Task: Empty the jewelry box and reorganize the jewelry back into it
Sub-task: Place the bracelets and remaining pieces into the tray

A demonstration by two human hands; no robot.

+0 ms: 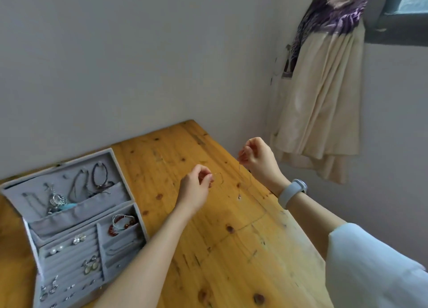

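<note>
A grey velvet jewelry box (pixel 27 234) lies open at the left of the wooden table (pixel 231 261). Its lid pocket holds necklaces and a dark bracelet (pixel 100 175). The base holds pearl studs (pixel 56 250), earrings and a red bead bracelet (pixel 120 224). Over the table's right side I hold a thin silver chain necklace (pixel 245 182) with a small pendant (pixel 239 196) hanging from it. My left hand (pixel 196 187) pinches one end of the chain. My right hand (pixel 258 158), higher and further right, pinches the other end.
The table stands against a grey wall, and its right edge runs diagonally just under my right wrist, which wears a pale watch (pixel 293 192). A cream and purple curtain (pixel 324 88) hangs at the right below a window.
</note>
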